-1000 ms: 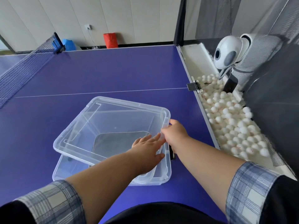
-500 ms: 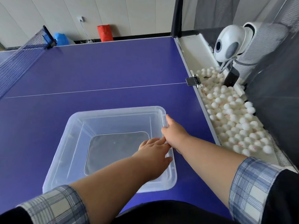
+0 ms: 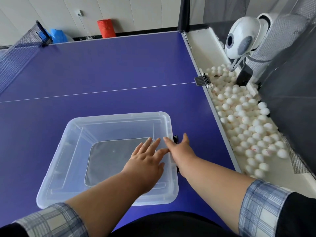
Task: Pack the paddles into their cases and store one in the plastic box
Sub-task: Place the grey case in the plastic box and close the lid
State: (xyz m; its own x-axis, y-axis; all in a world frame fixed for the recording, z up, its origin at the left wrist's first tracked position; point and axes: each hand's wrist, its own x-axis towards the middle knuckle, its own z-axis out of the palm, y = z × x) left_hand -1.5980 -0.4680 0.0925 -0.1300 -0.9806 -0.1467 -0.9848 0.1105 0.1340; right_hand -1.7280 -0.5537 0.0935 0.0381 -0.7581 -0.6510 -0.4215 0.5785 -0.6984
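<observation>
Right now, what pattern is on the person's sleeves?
Blue-grey and white plaid, clearest on the right sleeve in the head view.

clear plastic box (image 3: 58,170), lid (image 3: 119,121) on, sits flat on the bench (image 3: 102,62) nearer than its white line (image 3: 102,91); a grey case (image 3: 109,159) (seen through the lid) lies flat inside.

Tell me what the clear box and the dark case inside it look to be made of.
Plastic box: translucent plastic, slightly frosted; the blue table shows through its walls. Case: probably dark grey fabric, matte, with a pale seam round its edge; seen only through the lid, so uncertain.
</observation>
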